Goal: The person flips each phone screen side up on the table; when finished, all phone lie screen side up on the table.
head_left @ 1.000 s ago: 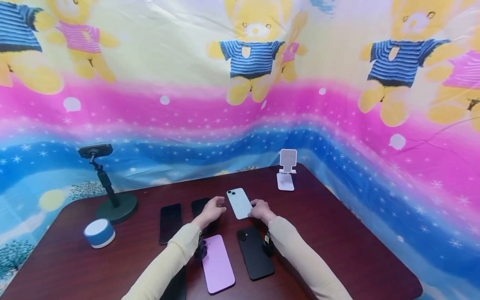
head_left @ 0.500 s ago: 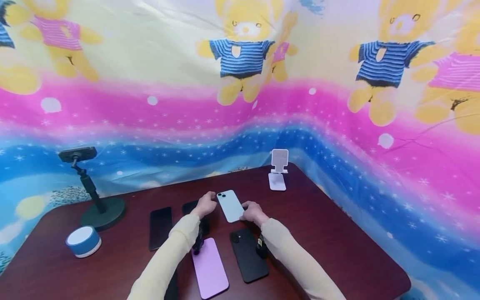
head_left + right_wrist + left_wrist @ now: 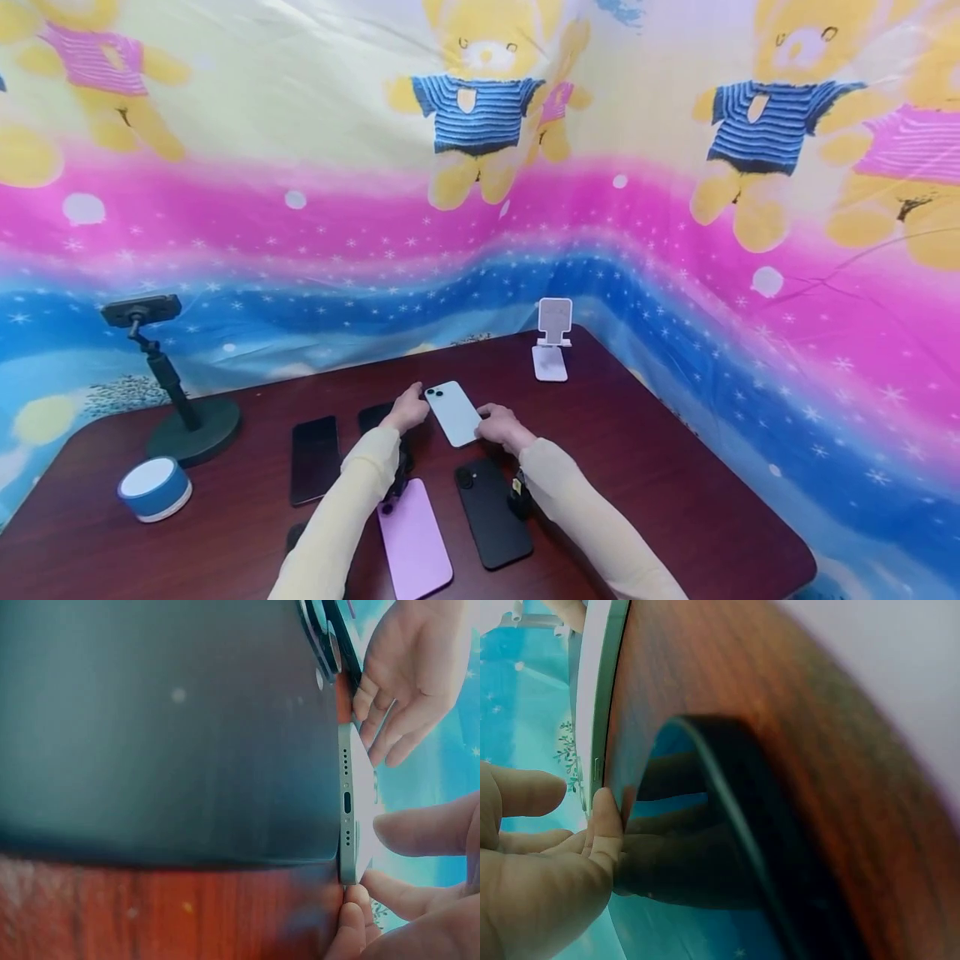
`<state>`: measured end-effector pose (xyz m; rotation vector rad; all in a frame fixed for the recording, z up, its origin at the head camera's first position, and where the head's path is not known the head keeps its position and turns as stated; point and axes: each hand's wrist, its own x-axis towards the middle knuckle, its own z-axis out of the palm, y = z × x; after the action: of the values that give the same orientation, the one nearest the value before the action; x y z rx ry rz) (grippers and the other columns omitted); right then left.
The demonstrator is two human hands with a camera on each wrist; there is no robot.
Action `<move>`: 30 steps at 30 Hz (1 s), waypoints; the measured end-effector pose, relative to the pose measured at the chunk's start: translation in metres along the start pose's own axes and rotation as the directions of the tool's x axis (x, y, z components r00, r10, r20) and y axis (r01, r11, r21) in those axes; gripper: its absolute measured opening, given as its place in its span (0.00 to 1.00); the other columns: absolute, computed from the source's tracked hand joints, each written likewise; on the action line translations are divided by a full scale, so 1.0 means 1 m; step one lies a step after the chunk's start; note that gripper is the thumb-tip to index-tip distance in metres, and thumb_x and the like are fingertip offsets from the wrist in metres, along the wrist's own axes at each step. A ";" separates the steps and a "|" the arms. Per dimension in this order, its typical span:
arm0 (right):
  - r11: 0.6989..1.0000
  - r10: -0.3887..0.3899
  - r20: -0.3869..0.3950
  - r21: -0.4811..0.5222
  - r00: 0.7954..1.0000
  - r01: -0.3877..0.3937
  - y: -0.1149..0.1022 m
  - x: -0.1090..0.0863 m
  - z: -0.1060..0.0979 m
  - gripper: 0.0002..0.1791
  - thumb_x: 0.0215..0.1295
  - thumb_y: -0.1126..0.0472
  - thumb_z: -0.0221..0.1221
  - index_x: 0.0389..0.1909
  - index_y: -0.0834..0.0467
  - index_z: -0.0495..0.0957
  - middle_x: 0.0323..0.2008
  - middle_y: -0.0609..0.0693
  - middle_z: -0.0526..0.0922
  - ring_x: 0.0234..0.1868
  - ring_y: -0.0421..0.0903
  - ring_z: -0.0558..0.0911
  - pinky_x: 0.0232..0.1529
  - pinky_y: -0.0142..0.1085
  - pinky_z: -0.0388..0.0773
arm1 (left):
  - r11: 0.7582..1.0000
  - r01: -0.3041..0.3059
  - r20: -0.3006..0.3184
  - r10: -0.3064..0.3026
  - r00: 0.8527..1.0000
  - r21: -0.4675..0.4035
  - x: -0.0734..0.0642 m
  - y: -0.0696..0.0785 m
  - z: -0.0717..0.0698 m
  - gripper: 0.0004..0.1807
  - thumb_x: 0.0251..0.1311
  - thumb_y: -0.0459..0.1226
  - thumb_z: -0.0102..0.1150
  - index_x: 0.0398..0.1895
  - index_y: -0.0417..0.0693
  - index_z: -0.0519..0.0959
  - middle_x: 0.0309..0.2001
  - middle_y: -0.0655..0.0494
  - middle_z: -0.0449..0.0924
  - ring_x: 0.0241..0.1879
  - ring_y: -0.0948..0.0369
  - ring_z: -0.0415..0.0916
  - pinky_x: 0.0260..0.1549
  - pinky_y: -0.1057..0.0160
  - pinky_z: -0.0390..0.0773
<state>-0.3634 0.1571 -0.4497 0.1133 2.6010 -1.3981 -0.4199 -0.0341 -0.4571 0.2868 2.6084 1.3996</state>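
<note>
A pale white smartphone [image 3: 453, 414] lies back up on the table, its camera at the far left corner. My left hand [image 3: 408, 409] reaches over a dark phone, and its fingertips touch the white phone's left long edge; its thumb stands apart in the left wrist view. My right hand [image 3: 501, 426] pinches the near right corner, with the thumb [image 3: 420, 829] over the back and fingers against the side. A black smartphone [image 3: 492, 514] lies back up near my right wrist. A pink smartphone [image 3: 415, 542] lies below my left wrist, partly covered by the wrist camera.
Another dark phone [image 3: 315, 460] lies to the left, and one more is mostly hidden under my left sleeve. A black phone stand [image 3: 186, 417] and a blue-white round object [image 3: 155, 490] are at the left. A white folding stand [image 3: 551, 342] stands at the back right.
My left hand has moved in from beside the white phone to touch its left edge. The white phone has turned slightly. My right hand stays at its near right corner.
</note>
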 end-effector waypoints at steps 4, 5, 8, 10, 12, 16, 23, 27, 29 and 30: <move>1.000 -0.002 0.001 -0.028 1.000 0.003 -0.002 -0.004 0.002 0.29 0.58 0.68 0.54 0.64 0.62 0.68 0.60 0.64 0.69 0.52 0.57 0.70 0.49 0.51 0.73 | 1.000 0.001 0.029 -0.001 1.000 0.025 0.001 0.000 -0.001 0.33 0.63 0.26 0.32 0.72 0.26 0.44 0.73 0.30 0.44 0.71 0.39 0.48 0.68 0.44 0.57; 0.999 -0.004 0.000 -0.037 1.000 0.004 -0.002 -0.004 0.003 0.29 0.59 0.68 0.54 0.64 0.62 0.68 0.61 0.65 0.68 0.54 0.59 0.69 0.50 0.51 0.72 | 0.999 0.001 0.036 -0.002 0.999 0.032 0.001 0.000 -0.001 0.32 0.64 0.26 0.31 0.72 0.26 0.43 0.73 0.31 0.43 0.73 0.39 0.44 0.70 0.44 0.52; 0.998 -0.020 -0.003 -0.059 1.000 0.020 -0.002 -0.005 0.006 0.31 0.59 0.67 0.54 0.66 0.64 0.66 0.64 0.67 0.63 0.60 0.64 0.65 0.55 0.53 0.69 | 0.999 0.005 0.052 -0.007 0.999 0.040 0.002 -0.002 -0.002 0.32 0.65 0.26 0.29 0.72 0.26 0.40 0.74 0.31 0.40 0.74 0.41 0.37 0.71 0.43 0.46; 0.999 -0.008 0.009 -0.047 1.000 0.009 -0.001 -0.006 0.007 0.31 0.60 0.66 0.54 0.67 0.65 0.64 0.66 0.68 0.61 0.62 0.65 0.64 0.57 0.55 0.68 | 0.999 0.008 0.059 -0.010 0.998 0.040 0.002 -0.004 -0.003 0.33 0.65 0.27 0.29 0.72 0.26 0.37 0.74 0.31 0.40 0.74 0.41 0.36 0.71 0.43 0.45; 1.000 0.015 0.024 -0.022 1.000 -0.014 0.000 -0.007 0.006 0.31 0.62 0.65 0.53 0.67 0.67 0.62 0.66 0.67 0.63 0.61 0.63 0.68 0.57 0.55 0.70 | 0.999 0.007 0.063 -0.009 0.998 0.038 0.003 -0.005 -0.002 0.34 0.64 0.27 0.29 0.72 0.26 0.36 0.73 0.30 0.41 0.74 0.41 0.37 0.71 0.43 0.45; 0.999 0.044 0.041 0.021 0.998 -0.045 0.000 -0.009 0.002 0.29 0.65 0.64 0.52 0.66 0.69 0.62 0.61 0.65 0.70 0.53 0.58 0.75 0.48 0.49 0.77 | 0.999 0.004 0.064 -0.006 0.998 0.034 0.003 -0.005 0.000 0.34 0.65 0.27 0.32 0.72 0.26 0.37 0.73 0.30 0.43 0.73 0.41 0.39 0.70 0.43 0.47; 0.980 0.059 0.094 0.186 0.994 -0.076 -0.002 -0.010 -0.005 0.30 0.67 0.69 0.50 0.68 0.74 0.56 0.62 0.70 0.68 0.56 0.59 0.77 0.45 0.40 0.81 | 0.997 -0.022 0.016 0.021 1.000 0.075 0.006 -0.002 0.003 0.36 0.67 0.32 0.45 0.72 0.25 0.43 0.71 0.29 0.49 0.71 0.38 0.48 0.68 0.42 0.54; 0.968 0.040 0.121 0.240 0.992 -0.068 -0.001 -0.009 -0.007 0.29 0.66 0.73 0.49 0.67 0.76 0.56 0.59 0.71 0.69 0.52 0.59 0.79 0.48 0.40 0.81 | 0.997 -0.021 0.007 0.020 1.000 0.078 0.007 0.001 0.005 0.37 0.66 0.33 0.47 0.72 0.25 0.44 0.70 0.28 0.51 0.71 0.38 0.50 0.68 0.42 0.55; 0.973 0.027 0.110 0.224 0.994 -0.051 0.000 -0.008 -0.007 0.29 0.63 0.75 0.50 0.66 0.76 0.58 0.56 0.70 0.73 0.50 0.58 0.80 0.48 0.40 0.81 | 0.997 -0.019 0.004 0.018 1.000 0.068 0.006 0.003 0.005 0.37 0.65 0.32 0.47 0.72 0.25 0.45 0.70 0.28 0.52 0.70 0.38 0.50 0.67 0.42 0.56; 0.976 0.023 0.104 0.214 0.994 -0.045 0.001 -0.008 -0.008 0.29 0.62 0.76 0.51 0.65 0.76 0.59 0.55 0.70 0.73 0.50 0.58 0.81 0.48 0.40 0.81 | 0.998 -0.018 0.003 0.018 1.000 0.063 0.006 0.004 0.005 0.37 0.64 0.32 0.47 0.72 0.25 0.45 0.70 0.28 0.52 0.70 0.37 0.51 0.67 0.41 0.57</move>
<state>-0.3567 0.1641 -0.4449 0.1130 2.3494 -1.6264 -0.4244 -0.0263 -0.4572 0.3206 2.6574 1.3238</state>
